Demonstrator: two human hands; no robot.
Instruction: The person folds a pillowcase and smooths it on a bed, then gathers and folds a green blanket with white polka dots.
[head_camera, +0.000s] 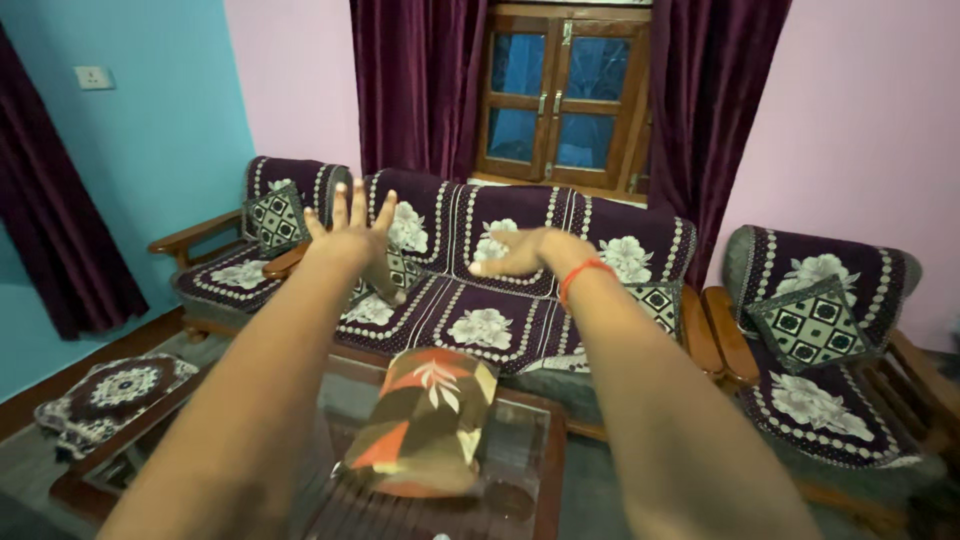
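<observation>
Both arms stretched fwd over the glass table (545, 470). Left hand (350, 235) fingers spread, empty. Right hand (525, 252) flat and loose, also empty. The cushion (425, 420) sits mid-table, below and between the 2 forearms, nearer the body than either hand. Its long axis runs away from the person, tilted slightly right. Left forearm is a bit closer to it. Sofa (500, 300) lies beyond the table's far edge.

Dim, even indoor light; sharp sofa (500, 290), blurred near cushion (425, 420), perhaps motion.
</observation>
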